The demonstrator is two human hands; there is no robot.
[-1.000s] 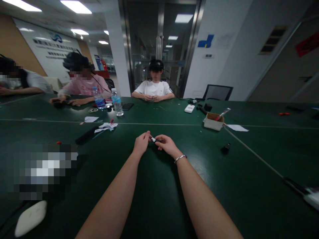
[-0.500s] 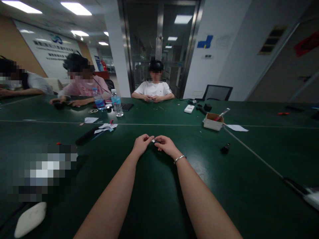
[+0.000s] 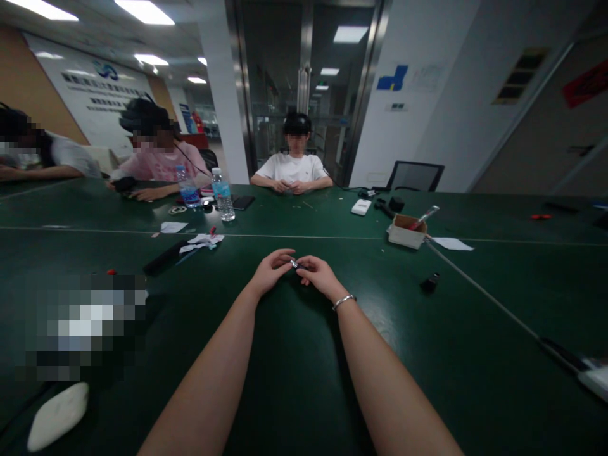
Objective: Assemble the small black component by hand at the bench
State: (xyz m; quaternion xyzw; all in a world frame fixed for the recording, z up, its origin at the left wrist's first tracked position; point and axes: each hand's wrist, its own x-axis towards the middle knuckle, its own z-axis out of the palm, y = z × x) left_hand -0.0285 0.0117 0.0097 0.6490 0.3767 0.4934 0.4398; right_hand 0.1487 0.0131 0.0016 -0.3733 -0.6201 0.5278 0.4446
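Note:
My right hand [image 3: 319, 275], with a silver bracelet on the wrist, pinches a small dark stick-like object with a shiny silver end [image 3: 295, 264]. It is too small to tell its exact kind. The silver end points left, toward my left hand [image 3: 274, 272]. My left fingers are stretched out and parted from the thumb, whose tip is beside the silver end; whether it touches cannot be made out. Both hands are low over the green table [image 3: 304, 354], roughly in the middle of the view.
A small cardboard box [image 3: 407, 232] and a black clip-like item [image 3: 430, 283] are to the right. Water bottles [image 3: 223, 197], crumpled paper [image 3: 203, 241] and a white mouse-like object [image 3: 59, 417] are on the left. One person [image 3: 295, 168] sits opposite; two others sit at left.
My left fingers have opened and lifted off the silver end, where they were pinched before. My right hand still holds the object, its silver end now tilted up slightly.

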